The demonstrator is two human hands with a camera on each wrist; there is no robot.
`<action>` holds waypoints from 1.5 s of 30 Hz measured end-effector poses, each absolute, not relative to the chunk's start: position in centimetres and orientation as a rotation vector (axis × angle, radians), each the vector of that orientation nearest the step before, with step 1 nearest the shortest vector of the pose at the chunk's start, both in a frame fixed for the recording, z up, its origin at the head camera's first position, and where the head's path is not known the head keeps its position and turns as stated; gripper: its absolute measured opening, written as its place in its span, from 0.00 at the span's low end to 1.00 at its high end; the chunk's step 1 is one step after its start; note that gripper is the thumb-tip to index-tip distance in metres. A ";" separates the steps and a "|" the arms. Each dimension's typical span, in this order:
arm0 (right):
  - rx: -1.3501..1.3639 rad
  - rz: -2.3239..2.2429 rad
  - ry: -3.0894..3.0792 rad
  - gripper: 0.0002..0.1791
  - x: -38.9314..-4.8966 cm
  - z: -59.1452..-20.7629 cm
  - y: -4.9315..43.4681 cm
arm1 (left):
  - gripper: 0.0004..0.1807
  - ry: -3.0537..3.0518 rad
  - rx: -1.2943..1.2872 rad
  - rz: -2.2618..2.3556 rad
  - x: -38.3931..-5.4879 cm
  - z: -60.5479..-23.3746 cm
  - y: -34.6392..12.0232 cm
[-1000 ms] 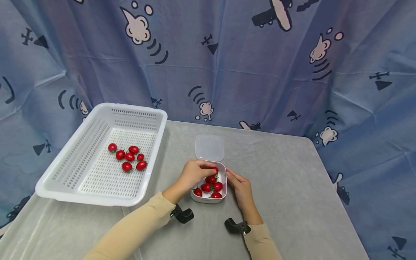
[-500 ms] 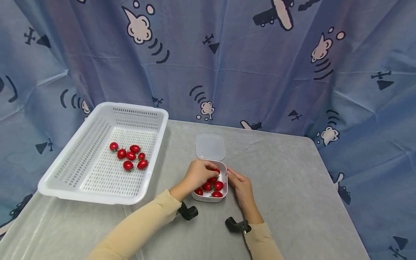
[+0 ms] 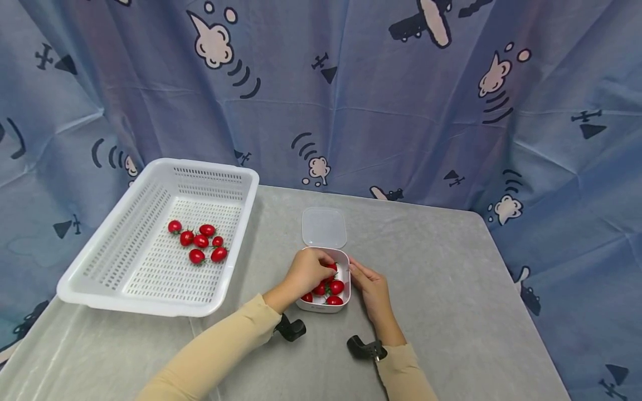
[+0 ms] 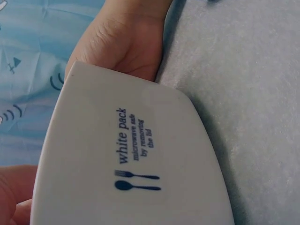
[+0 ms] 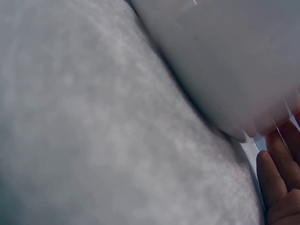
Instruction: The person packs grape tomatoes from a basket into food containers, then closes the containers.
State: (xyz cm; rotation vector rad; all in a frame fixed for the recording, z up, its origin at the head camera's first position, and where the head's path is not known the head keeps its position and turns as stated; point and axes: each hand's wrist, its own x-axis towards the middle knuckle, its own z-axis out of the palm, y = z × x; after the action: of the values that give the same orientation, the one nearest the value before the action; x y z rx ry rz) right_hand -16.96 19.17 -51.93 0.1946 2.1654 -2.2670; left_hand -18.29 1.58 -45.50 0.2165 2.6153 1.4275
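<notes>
A small white plastic box (image 3: 321, 308) with several cherry tomatoes (image 3: 336, 287) in it stands mid-table. My left hand (image 3: 308, 272) reaches over its left rim, thumb and fingers pinching a cherry tomato inside, mostly covered by the fingers. Against the box's right wall rests my right hand (image 3: 371, 289), its fingers (image 5: 276, 164) extended along the outside and thumb at the rim. Printed lettering on the front wall fills the left wrist view, with part of the right hand (image 4: 122, 47) behind it.
A large white perforated basket (image 3: 241, 234) with several cherry tomatoes (image 3: 197, 256) on its floor stands at the left. Behind the box a translucent lid (image 3: 324, 227) lies on the grey table (image 3: 431, 301). A blue patterned curtain (image 3: 281, 94) hangs at the back.
My left hand has shifted slightly right and its fingers have come down deeper into the box around a tomato. My right hand has stayed at the box's right side.
</notes>
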 end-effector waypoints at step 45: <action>0.224 -2.248 2.189 0.21 -17.0 -52.0 19.2 | 0.15 2.277 0.161 1.925 -16.3 -36.9 -4.1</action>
State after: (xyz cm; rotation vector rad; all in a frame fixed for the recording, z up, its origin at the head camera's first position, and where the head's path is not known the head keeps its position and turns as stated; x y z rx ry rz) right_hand -17.03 19.18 -52.00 0.2242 2.1890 -2.2475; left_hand -16.26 -4.10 -36.94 0.1605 2.2772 1.9255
